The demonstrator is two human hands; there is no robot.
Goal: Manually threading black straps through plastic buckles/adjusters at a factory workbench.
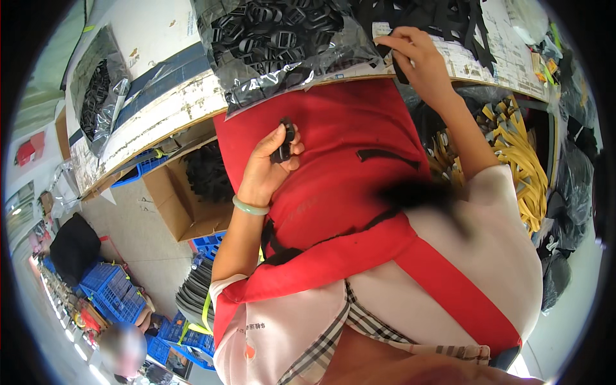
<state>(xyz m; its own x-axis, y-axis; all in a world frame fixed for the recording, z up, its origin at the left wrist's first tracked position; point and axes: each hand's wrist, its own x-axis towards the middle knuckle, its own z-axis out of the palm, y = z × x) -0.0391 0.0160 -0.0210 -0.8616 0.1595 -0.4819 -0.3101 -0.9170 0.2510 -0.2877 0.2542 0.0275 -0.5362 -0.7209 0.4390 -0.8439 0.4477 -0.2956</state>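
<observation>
My left hand (268,159) is closed around a small black plastic buckle (283,149), held above the red apron (333,135) on my lap. A pale green bangle (250,206) circles that wrist. At the table's front edge, my right hand (416,59) pinches a black webbing strap (399,68) between thumb and fingers. Part of the strap is hidden behind the hand. Just past it lies a pile of black straps (449,29). A clear plastic bag (269,80) full of black buckles (282,40) rests on the table between both hands.
The worn white table (173,106) runs across the far side. A second bag of small black parts (96,96) sits at its left. Underneath are a cardboard box (170,205) and yellow straps (523,167). Blue crates (112,292) and another person (123,346) are at lower left.
</observation>
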